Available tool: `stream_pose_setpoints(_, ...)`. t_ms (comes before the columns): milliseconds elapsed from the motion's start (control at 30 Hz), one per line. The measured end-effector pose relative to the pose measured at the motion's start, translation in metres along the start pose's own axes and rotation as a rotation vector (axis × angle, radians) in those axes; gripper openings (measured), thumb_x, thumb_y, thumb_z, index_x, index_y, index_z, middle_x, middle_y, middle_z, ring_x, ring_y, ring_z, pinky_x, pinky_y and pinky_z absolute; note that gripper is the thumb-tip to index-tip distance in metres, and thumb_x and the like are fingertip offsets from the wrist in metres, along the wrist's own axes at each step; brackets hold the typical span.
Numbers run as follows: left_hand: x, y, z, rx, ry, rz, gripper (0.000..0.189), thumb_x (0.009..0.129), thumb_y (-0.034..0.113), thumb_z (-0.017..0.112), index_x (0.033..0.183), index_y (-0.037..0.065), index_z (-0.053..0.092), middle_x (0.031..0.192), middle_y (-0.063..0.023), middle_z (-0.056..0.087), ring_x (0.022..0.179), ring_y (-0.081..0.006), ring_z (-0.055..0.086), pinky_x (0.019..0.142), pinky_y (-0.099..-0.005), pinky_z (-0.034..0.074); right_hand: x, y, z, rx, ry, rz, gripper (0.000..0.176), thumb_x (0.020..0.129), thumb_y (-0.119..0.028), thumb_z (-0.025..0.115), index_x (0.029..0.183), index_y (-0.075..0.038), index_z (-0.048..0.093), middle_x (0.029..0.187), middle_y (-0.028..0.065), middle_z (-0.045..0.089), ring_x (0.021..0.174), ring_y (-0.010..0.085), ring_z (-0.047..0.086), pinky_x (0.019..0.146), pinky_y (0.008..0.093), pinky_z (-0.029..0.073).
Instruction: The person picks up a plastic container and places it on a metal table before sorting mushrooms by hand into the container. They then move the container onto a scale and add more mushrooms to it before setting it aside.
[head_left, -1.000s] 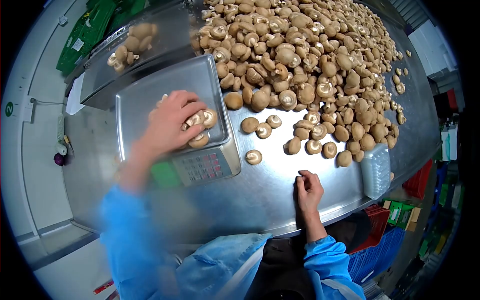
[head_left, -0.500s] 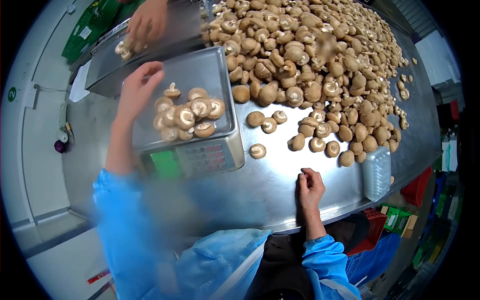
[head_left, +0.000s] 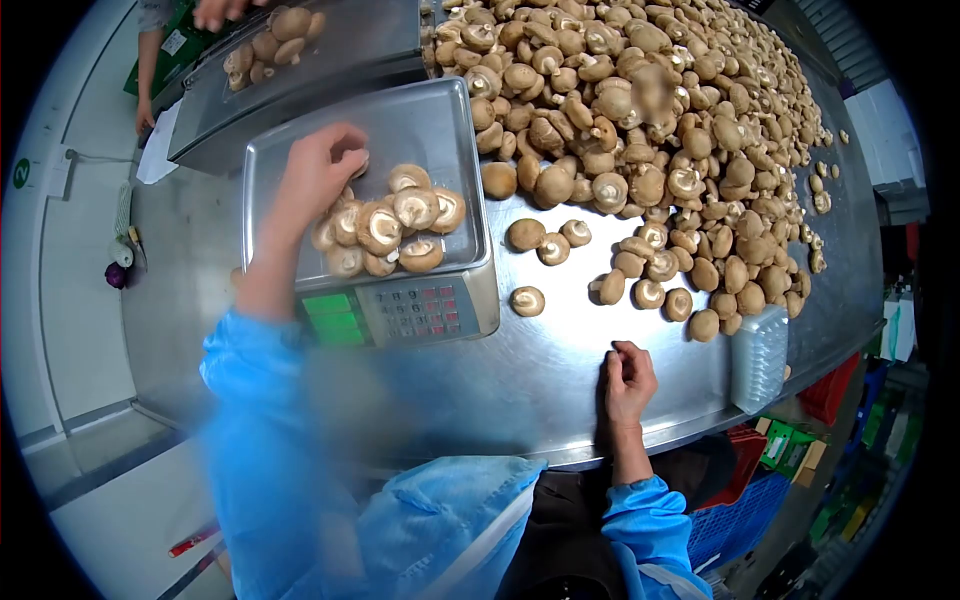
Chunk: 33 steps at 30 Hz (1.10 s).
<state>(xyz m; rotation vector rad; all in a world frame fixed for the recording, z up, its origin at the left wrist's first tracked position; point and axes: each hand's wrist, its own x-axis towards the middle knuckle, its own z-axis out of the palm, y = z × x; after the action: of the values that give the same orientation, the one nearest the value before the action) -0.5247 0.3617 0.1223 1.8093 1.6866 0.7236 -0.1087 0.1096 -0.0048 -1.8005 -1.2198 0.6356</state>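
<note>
My left hand (head_left: 322, 170) is over the metal pan (head_left: 268, 160) of a digital scale, fingers and thumb curled around a shiitake mushroom that they mostly hide. Just in front of it, a cluster of shiitake mushrooms (head_left: 398, 222) lies in the pan, several with gills and stems facing up. Below the pan is the scale's keypad (head_left: 420, 307), beside a lit green display (head_left: 334, 318). My right hand (head_left: 630, 385) rests near the front edge of the steel table (head_left: 540, 390), its fingers curled with nothing visible in them.
A large heap of shiitake mushrooms (head_left: 650, 110) covers the back and right of the table. A few loose mushrooms (head_left: 540, 242) lie beside the scale. Clear plastic trays (head_left: 760, 360) are stacked at the right. Another person's hand (head_left: 222, 12) is near a second scale (head_left: 330, 70) holding mushrooms.
My left hand has moved right and inward over the pan, closing around the mushroom that stood stem-up there. The other person's hand has lifted off the mushrooms on the second scale.
</note>
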Motion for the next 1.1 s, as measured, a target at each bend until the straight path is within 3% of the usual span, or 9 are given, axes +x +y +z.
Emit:
stream_pose_setpoints(133, -0.011, 0.008, -0.004, -0.274, 0.144, -0.04, 0.017, 0.09, 0.01, 0.063, 0.104, 0.001, 0.065, 0.095, -0.0036, 0.067, 0.087, -0.0104, 0.062, 0.077, -0.0262, 0.051, 0.0, 0.001, 0.0, -0.016, 0.007, -0.012, 0.013, 0.083, -0.002, 0.068, 0.096, -0.005, 0.069, 0.072, 0.0009, 0.054, 0.054, 0.0073, 0.045, 0.052, 0.0218, 0.038)
stream_pose_setpoints(367, -0.046, 0.042, -0.009, 0.0, -0.187, 0.117, 0.027, 0.095, 0.014, 0.055, 0.118, 0.002, 0.062, 0.106, -0.0077, 0.066, 0.099, -0.0151, 0.061, 0.087, -0.0286, 0.048, 0.001, -0.001, 0.001, -0.037, 0.014, -0.025, 0.014, 0.082, -0.002, 0.069, 0.095, -0.005, 0.069, 0.071, 0.0011, 0.054, 0.054, 0.0074, 0.046, 0.051, 0.0222, 0.038)
stream_pose_setpoints(400, -0.048, 0.041, -0.01, -0.053, -0.184, 0.037, 0.031, 0.096, 0.019, 0.053, 0.121, 0.001, 0.06, 0.109, -0.0095, 0.065, 0.101, -0.0175, 0.061, 0.088, -0.0291, 0.047, 0.0, -0.002, 0.0, -0.037, 0.016, -0.022, 0.013, 0.082, -0.002, 0.069, 0.095, -0.005, 0.069, 0.071, 0.0011, 0.054, 0.054, 0.0074, 0.046, 0.051, 0.0222, 0.038)
stream_pose_setpoints(500, -0.055, 0.042, -0.005, -0.119, -0.05, 0.092, 0.033, 0.096, 0.026, 0.054, 0.118, 0.002, 0.06, 0.11, -0.0111, 0.065, 0.098, -0.0211, 0.063, 0.086, -0.0318, 0.049, 0.0, -0.004, 0.0, -0.028, 0.023, -0.031, 0.013, 0.082, -0.002, 0.068, 0.095, -0.004, 0.069, 0.071, 0.0013, 0.054, 0.053, 0.0075, 0.046, 0.051, 0.0221, 0.039)
stream_pose_setpoints(667, -0.066, 0.045, 0.013, 0.085, -0.068, 0.16, 0.038, 0.091, 0.03, 0.057, 0.116, 0.001, 0.06, 0.104, -0.0145, 0.063, 0.097, -0.029, 0.06, 0.087, -0.0363, 0.047, 0.001, -0.006, -0.001, -0.046, 0.029, -0.037, 0.013, 0.082, -0.003, 0.069, 0.095, -0.005, 0.07, 0.071, 0.0022, 0.056, 0.054, 0.0076, 0.048, 0.051, 0.022, 0.041)
stream_pose_setpoints(833, -0.066, 0.033, 0.02, 0.062, -0.006, 0.158, 0.035, 0.093, 0.023, 0.053, 0.119, 0.002, 0.06, 0.113, -0.0129, 0.062, 0.104, -0.0262, 0.058, 0.093, -0.0344, 0.044, 0.002, -0.006, -0.002, -0.017, 0.001, 0.005, 0.013, 0.082, -0.003, 0.069, 0.095, -0.006, 0.07, 0.074, 0.0029, 0.058, 0.057, 0.0085, 0.052, 0.054, 0.0225, 0.043)
stream_pose_setpoints(933, -0.067, 0.034, 0.021, -0.068, 0.009, 0.068, 0.039, 0.091, 0.023, 0.054, 0.122, 0.0, 0.059, 0.123, -0.0151, 0.061, 0.114, -0.0296, 0.057, 0.098, -0.0364, 0.042, 0.005, -0.013, 0.004, 0.09, -0.105, 0.176, 0.013, 0.086, -0.006, 0.066, 0.099, -0.005, 0.068, 0.08, 0.0047, 0.06, 0.068, 0.0119, 0.056, 0.062, 0.0251, 0.047)
stream_pose_setpoints(1033, -0.069, 0.036, 0.019, -0.083, 0.102, 0.135, 0.038, 0.091, 0.021, 0.053, 0.122, 0.0, 0.059, 0.122, -0.0143, 0.061, 0.114, -0.0278, 0.058, 0.097, -0.0342, 0.043, 0.013, -0.044, 0.028, 0.085, -0.251, 0.029, 0.024, 0.088, -0.01, 0.064, 0.112, -0.007, 0.062, 0.089, 0.0095, 0.062, 0.073, 0.022, 0.063, 0.066, 0.0314, 0.05)
stream_pose_setpoints(1100, -0.071, 0.039, 0.016, -0.056, 0.126, 0.148, 0.043, 0.089, 0.025, 0.054, 0.125, 0.0, 0.057, 0.125, -0.0145, 0.059, 0.117, -0.0277, 0.056, 0.098, -0.0351, 0.042, 0.02, -0.075, 0.043, -0.08, -0.311, -0.065, 0.034, 0.089, -0.016, 0.062, 0.122, -0.01, 0.055, 0.101, 0.0128, 0.061, 0.078, 0.0299, 0.065, 0.068, 0.0383, 0.052)
